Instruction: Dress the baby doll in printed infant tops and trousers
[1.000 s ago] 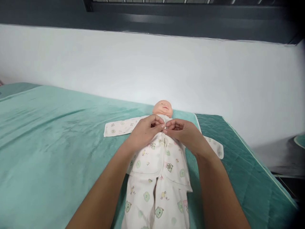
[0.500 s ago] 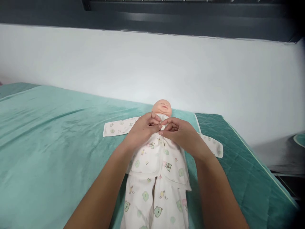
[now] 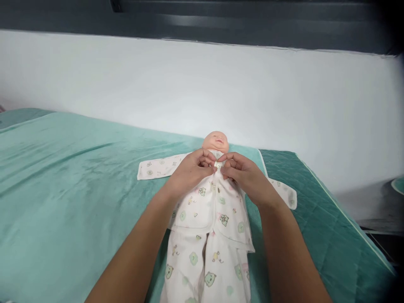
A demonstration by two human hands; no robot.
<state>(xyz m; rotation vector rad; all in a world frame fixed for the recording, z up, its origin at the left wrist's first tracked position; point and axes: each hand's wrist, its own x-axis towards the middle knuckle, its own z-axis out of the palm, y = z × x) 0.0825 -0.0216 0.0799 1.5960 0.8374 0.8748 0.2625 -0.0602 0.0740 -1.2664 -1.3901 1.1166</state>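
Observation:
A baby doll (image 3: 216, 141) lies on its back, head toward the wall. It is dressed in a white printed baby shirt (image 3: 195, 210) and matching trousers (image 3: 186, 269). Both my hands are at the upper chest of the shirt, just below the doll's chin. The fingers of my left hand (image 3: 197, 166) pinch the shirt front on one side of a small pale button (image 3: 219, 166). On the other side, my right hand (image 3: 238, 168) pinches the cloth near the same button. The shirt's sleeves stretch out flat to both sides.
A light green blanket (image 3: 78, 202) covers the bed on the left and under the doll. At the right lies a darker green quilted cover (image 3: 318, 219). Behind stands a white wall (image 3: 158, 84), with a dark metal beam (image 3: 221, 25) above it.
My fingers have drawn slightly apart at the shirt front, and the button now shows between them. The right thumb has moved up a little. The doll lies as before.

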